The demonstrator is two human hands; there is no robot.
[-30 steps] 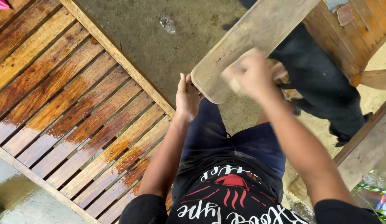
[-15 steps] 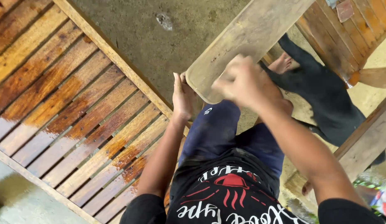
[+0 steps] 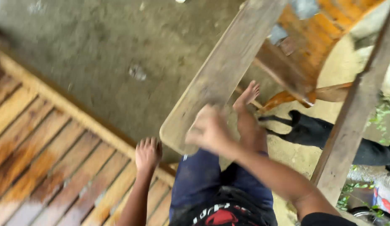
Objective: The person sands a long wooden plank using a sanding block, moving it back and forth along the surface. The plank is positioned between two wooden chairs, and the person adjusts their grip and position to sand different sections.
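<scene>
I see my right hand (image 3: 209, 129) at centre frame, fingers curled and pressed down on the near end of a grey plank (image 3: 222, 75). The blur keeps me from telling whether it holds something small against the wood, so I call it closed on the plank's face and no more. The plank runs from the rounded end just left of that hand up to the top edge right of centre, tilted across the concrete floor (image 3: 103, 54).

My left hand (image 3: 148, 154) sits lower left of centre, fingers together and pointing up, just under the plank's near corner; I cannot tell if it touches the plank or the rail below it. It looks flat and open, gripping nothing.

A slatted panel (image 3: 48, 167) fills the lower left. My bare foot (image 3: 247, 94) shows just right of the plank. A beam (image 3: 350, 121) slants down the right side, orange slats (image 3: 325, 37) lie at upper right, and a black animal (image 3: 312, 132) is between the foot and the beam.
</scene>
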